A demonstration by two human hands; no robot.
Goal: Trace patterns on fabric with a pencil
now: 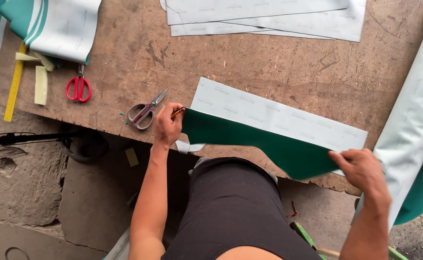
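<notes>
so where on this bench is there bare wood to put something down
The widest bare wood lies mid-bench, between the pale sheets at the far edge and the folded green piece. A smaller patch sits right of the red scissors. It is crowded around the left hand, by the grey scissors.

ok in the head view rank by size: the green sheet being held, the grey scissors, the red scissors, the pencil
1. green sheet, by far the largest
2. grey scissors
3. red scissors, close to the grey pair, so that order is unsure
4. pencil, mostly hidden in the left hand, so only a short tip shows
</notes>
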